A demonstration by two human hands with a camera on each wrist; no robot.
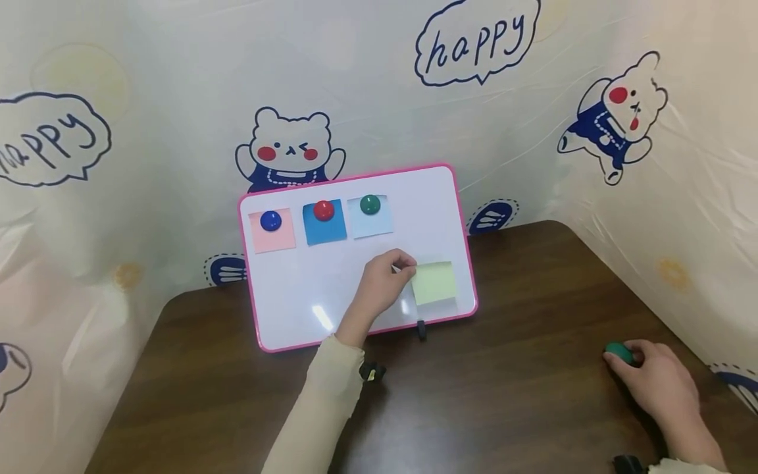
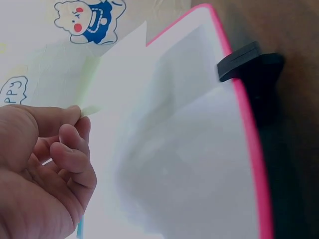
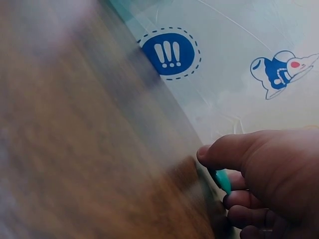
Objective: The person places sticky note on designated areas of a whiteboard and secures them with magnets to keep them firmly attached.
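Observation:
A pink-framed whiteboard leans against the back wall. On it a blue magnet pins a pink note, a red magnet a blue note, a green magnet a pale blue note. My left hand pinches the left edge of a yellow-green note against the board's lower right; the same note shows in the left wrist view beside my fingers. My right hand grips a green magnet on the table at right, seen as a teal magnet under my thumb.
The dark wooden table is walled by a cream cartoon-bear cloth at the back and both sides. A black stand clip holds the board's lower edge.

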